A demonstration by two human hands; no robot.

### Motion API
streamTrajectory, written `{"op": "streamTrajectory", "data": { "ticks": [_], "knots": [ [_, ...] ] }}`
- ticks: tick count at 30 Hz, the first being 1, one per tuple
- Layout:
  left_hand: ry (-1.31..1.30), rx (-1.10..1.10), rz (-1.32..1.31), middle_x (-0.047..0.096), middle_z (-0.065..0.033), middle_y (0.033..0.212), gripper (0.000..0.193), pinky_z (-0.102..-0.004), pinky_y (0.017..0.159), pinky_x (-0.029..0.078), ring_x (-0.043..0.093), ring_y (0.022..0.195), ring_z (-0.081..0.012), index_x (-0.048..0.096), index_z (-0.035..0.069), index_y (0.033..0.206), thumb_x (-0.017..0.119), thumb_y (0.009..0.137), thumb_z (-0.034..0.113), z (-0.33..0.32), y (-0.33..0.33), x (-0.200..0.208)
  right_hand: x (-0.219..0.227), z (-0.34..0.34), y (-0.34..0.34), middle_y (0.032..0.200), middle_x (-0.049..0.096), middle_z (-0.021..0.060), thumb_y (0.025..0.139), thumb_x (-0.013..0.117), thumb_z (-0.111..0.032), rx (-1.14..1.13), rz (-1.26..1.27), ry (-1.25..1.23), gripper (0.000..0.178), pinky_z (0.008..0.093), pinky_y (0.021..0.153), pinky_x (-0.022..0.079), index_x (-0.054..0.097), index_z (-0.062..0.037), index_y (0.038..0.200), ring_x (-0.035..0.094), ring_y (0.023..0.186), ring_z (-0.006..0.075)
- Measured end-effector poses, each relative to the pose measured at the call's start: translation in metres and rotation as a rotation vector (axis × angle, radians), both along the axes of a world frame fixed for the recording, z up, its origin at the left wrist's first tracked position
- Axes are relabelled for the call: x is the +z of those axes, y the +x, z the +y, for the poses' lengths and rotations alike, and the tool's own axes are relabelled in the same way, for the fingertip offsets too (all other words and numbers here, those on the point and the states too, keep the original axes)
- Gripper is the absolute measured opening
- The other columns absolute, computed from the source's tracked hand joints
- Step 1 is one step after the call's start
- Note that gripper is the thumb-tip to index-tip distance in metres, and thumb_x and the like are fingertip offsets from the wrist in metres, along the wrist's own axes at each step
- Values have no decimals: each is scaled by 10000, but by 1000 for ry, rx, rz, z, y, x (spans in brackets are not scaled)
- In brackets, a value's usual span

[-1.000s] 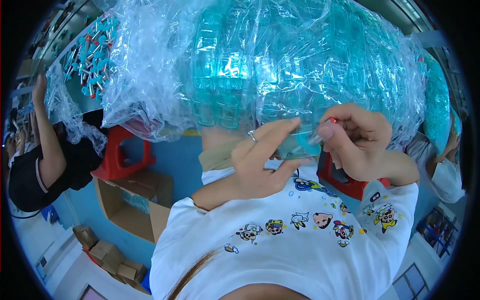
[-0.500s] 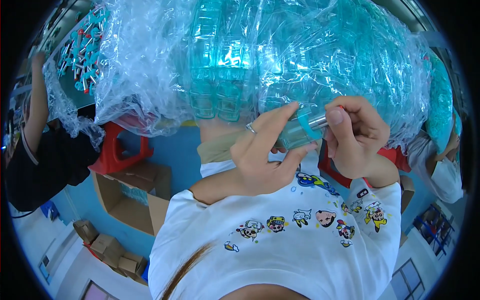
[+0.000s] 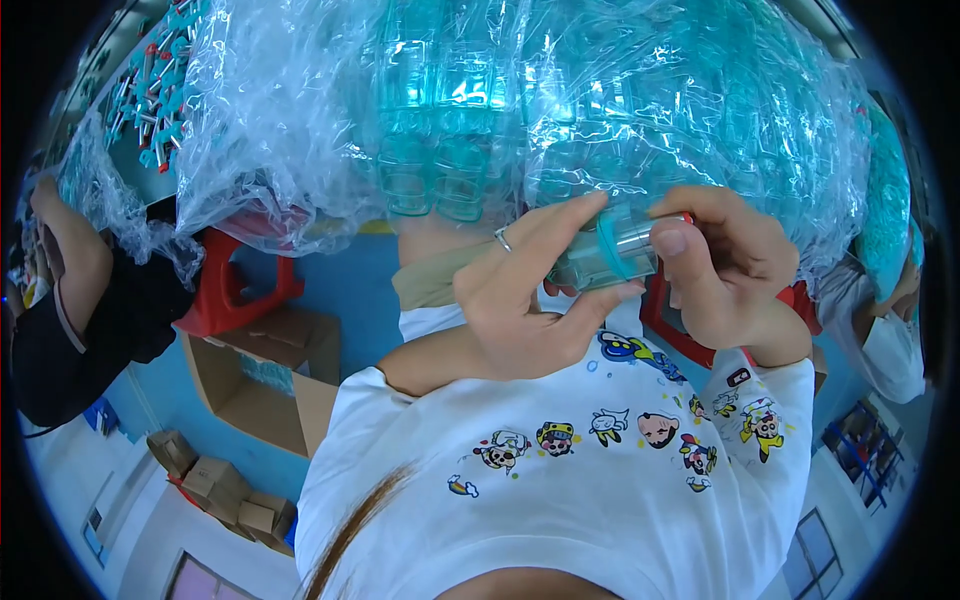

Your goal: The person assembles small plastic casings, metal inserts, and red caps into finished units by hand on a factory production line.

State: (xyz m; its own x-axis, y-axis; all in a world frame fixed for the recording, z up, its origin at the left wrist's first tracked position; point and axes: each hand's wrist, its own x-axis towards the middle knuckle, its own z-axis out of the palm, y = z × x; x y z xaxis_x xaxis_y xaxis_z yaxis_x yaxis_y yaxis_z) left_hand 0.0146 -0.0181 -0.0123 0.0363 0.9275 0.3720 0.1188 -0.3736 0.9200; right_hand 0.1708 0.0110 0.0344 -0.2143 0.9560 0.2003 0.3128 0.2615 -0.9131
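Observation:
My left hand (image 3: 525, 300), with a ring on one finger, is wrapped round a clear, pale teal plastic container (image 3: 580, 266) held on its side in front of my chest. A bright teal collar (image 3: 609, 248) sits round the container near its right end. A silver metal tube (image 3: 635, 236) with a red tip lies along that end. My right hand (image 3: 735, 265) is closed on the tube's red end, thumb and forefinger pinching it. Just beyond my hands, many clear teal containers (image 3: 460, 150) lie under crinkled plastic film (image 3: 290, 110).
At the far left are several teal parts with silver tubes and red tips (image 3: 150, 100). A co-worker's arm (image 3: 75, 250) is at the left, another person's sleeve (image 3: 865, 330) at the right. A red stool (image 3: 225, 285) and an open cardboard box (image 3: 255, 400) stand below left.
The metal tube now sits further left, closer along the container, and my right hand has shifted slightly. The co-worker's arm at the left has come down.

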Motion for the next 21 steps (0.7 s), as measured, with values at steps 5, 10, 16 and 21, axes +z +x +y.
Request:
{"op": "streamTrajectory", "data": {
  "ticks": [5, 10, 16, 21],
  "knots": [
    [-28, -18, -102, 603, -143, 917, 594, -180, 577, 435, 551, 728, -92, 530, -96, 1071, 788, 546, 7, 2, 1, -5, 13, 7, 3, 489, 488, -15, 739, 651, -47, 82, -105, -1, 80, 152, 363, 261, 613, 8, 782, 395, 414, -8],
    [-5, -24, -99, 607, -125, 917, 582, -162, 537, 418, 546, 690, -72, 547, -84, 1060, 781, 532, -13, 5, -1, -5, 18, 13, 11, 634, 578, 50, 757, 600, -9, 205, -228, 108, 89, 171, 407, 320, 592, 53, 821, 454, 465, 34],
    [12, -49, -99, 608, -128, 920, 579, -155, 526, 407, 538, 675, -65, 559, -82, 1045, 786, 516, -13, 7, -3, -3, 31, 18, 10, 614, 571, 49, 744, 608, 0, 234, -242, -26, 82, 172, 407, 322, 597, 52, 808, 458, 470, 38],
    [-61, -47, -154, 603, -156, 933, 576, -187, 588, 456, 588, 773, -125, 535, -98, 1067, 766, 542, -37, 5, -3, -3, 18, 12, -1, 461, 466, -3, 736, 649, -33, 109, -129, 59, 59, 164, 344, 258, 611, 11, 732, 387, 379, 10]
  ]
}}
